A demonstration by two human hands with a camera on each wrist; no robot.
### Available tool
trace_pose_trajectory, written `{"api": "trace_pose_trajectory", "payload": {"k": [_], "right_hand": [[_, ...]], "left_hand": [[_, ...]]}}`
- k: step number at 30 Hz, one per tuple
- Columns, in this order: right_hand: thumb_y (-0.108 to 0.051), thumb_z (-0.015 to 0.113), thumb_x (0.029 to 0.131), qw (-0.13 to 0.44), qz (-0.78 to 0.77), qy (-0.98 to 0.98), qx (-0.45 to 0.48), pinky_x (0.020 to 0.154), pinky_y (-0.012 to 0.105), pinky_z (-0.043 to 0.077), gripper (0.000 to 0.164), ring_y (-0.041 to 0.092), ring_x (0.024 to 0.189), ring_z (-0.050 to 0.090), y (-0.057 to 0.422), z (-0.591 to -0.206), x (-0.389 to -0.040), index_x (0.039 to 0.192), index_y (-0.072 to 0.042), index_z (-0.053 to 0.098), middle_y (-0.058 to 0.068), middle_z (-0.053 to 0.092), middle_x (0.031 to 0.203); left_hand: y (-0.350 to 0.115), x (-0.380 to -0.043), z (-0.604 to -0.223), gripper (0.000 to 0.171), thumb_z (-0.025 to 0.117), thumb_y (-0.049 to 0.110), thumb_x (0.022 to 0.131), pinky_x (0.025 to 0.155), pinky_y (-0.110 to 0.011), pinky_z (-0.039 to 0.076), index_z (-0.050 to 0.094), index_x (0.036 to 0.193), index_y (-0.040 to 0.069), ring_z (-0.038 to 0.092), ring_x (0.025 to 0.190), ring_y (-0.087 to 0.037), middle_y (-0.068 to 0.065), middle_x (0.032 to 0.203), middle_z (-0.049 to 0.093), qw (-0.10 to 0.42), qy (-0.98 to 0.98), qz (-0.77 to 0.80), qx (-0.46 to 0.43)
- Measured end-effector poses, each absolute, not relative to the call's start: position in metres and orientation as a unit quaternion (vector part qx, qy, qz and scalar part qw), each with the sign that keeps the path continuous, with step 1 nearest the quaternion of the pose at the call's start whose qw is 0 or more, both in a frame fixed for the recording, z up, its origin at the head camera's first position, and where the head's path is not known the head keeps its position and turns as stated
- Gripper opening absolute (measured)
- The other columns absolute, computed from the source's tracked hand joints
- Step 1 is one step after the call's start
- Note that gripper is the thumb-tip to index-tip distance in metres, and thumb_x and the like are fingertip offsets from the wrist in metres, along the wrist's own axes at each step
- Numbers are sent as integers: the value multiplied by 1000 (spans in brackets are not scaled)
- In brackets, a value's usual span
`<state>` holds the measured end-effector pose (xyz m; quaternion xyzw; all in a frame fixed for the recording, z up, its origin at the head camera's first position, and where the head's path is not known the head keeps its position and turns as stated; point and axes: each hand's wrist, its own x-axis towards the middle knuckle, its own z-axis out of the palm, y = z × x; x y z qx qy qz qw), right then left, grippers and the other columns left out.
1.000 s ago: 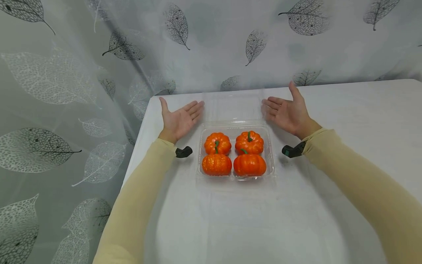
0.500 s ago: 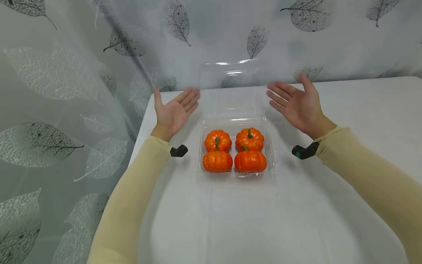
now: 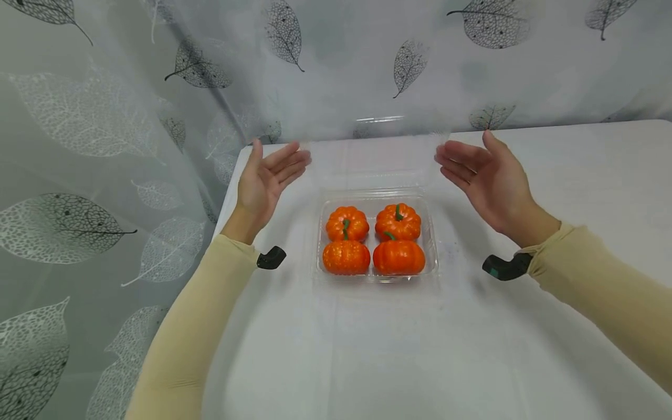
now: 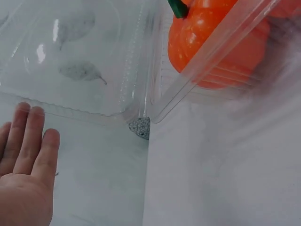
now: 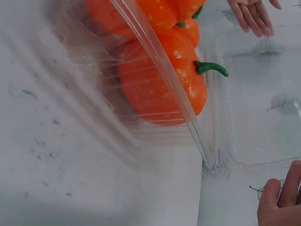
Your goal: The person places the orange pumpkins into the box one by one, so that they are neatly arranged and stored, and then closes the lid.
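Note:
A clear plastic clamshell box [image 3: 378,279] sits on the white table, holding several small orange pumpkins [image 3: 399,256] with green stems, two of them in the front row. Its clear lid [image 4: 84,70] stands raised at the back hinge. My left hand [image 3: 265,186] is at the lid's left side, fingers straight and fingertips by the edge. On the opposite side my right hand [image 3: 488,186] has its palm turned inward and its fingers extended, slightly bent. Both sets of fingertips are at the lid's edges; whether they touch cannot be told. Neither hand grips anything.
The white table [image 3: 378,361] extends to the right and toward me. Behind it and along the left hangs a grey curtain [image 3: 346,64] with leaf prints. A black wrist camera [image 3: 271,258] sticks out at the left cuff, another [image 3: 506,267] at the right.
My hands have moved apart, and the fingers of the right have bent slightly. The lid's outline has swung up from the back and now looks wider. The box and pumpkins remain in place.

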<state>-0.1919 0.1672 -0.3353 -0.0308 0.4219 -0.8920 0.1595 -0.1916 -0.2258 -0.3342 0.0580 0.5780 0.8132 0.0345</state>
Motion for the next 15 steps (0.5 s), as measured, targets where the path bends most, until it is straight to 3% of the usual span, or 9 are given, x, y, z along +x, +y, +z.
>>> {"api": "trace_pose_trajectory", "payload": {"k": [8, 15], "right_hand": [[-27, 58, 105, 124, -815, 565, -39, 108, 30, 42, 33, 27, 120, 57, 164, -336, -174, 115, 1, 71, 10, 68, 117], [-18, 70, 98, 91, -759, 644, -27, 96, 21, 49, 21, 18, 114, 60, 164, -341, -155, 110, -2, 77, 3, 70, 114]], "left_hand": [[-225, -168, -331, 48, 52, 32, 107, 106, -38, 45, 64, 126, -10, 65, 114, -29, -13, 112, 71, 23, 640, 767, 37], [-228, -144, -341, 39, 65, 20, 101, 106, -36, 45, 65, 130, -6, 65, 113, -23, -9, 123, 70, 15, 707, 706, 41]]}}
